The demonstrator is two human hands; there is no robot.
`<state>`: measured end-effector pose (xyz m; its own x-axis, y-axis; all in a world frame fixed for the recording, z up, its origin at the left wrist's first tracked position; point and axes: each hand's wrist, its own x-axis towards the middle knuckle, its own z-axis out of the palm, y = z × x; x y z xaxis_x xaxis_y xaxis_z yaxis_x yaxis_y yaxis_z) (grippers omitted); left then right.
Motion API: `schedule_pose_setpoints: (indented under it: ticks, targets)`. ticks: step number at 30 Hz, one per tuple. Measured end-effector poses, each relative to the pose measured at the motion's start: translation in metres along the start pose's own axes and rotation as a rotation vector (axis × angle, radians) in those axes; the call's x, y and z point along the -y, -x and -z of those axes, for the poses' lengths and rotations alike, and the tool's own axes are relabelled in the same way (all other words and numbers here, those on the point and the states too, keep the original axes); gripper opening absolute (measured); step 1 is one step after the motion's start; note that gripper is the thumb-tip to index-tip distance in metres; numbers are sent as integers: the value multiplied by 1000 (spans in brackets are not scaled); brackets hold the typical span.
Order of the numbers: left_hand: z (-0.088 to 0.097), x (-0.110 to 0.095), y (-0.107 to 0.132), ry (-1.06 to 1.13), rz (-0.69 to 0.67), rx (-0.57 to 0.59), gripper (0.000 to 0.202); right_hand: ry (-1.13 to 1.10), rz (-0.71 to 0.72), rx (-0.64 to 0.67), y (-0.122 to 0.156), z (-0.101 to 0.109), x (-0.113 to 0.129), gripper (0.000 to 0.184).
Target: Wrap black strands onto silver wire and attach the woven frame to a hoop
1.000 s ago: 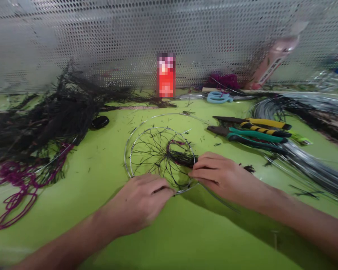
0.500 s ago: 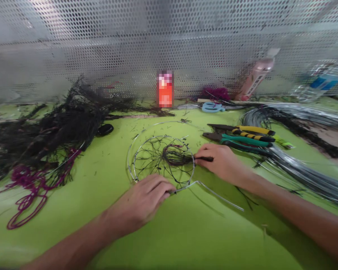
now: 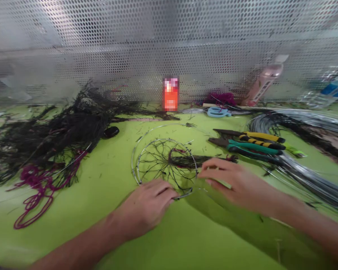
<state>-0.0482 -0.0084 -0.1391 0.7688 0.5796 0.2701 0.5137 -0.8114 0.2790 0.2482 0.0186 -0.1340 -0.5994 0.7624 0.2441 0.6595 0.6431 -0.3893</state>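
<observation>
My left hand (image 3: 150, 204) pinches the near edge of a wire ring (image 3: 139, 159), its fingers closed on the wire. Dark thin strands form a web (image 3: 160, 159) inside the ring and meet near its middle. A dark bundle of strands (image 3: 208, 161) lies across the ring's right edge and reaches onto the table. Just below that bundle is my right hand (image 3: 221, 178), its fingertips close to the ring's right edge and a gap showing between thumb and fingers. A larger, thin wire loop (image 3: 154, 127) curves around the far side.
Two pliers, yellow-handled (image 3: 259, 137) and green-handled (image 3: 250, 146), lie at right beside coiled wire (image 3: 304, 180). Blue-handled scissors (image 3: 218, 111), a pink bottle (image 3: 263, 86) and a clear bottle (image 3: 323, 93) are behind. A dark fibre heap (image 3: 59, 127) and purple cord (image 3: 35, 195) are left.
My right hand has let go of the dark bundle and moved slightly down and toward me. My left hand stays on the ring. The whole view has shifted a little.
</observation>
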Motion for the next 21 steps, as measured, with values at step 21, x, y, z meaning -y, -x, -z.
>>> schedule_pose_setpoints:
  ticks: [21]
  targets:
    - [3,-4,-2,-100,-32,-143,16,136,103,109,-4,-2,-1,28]
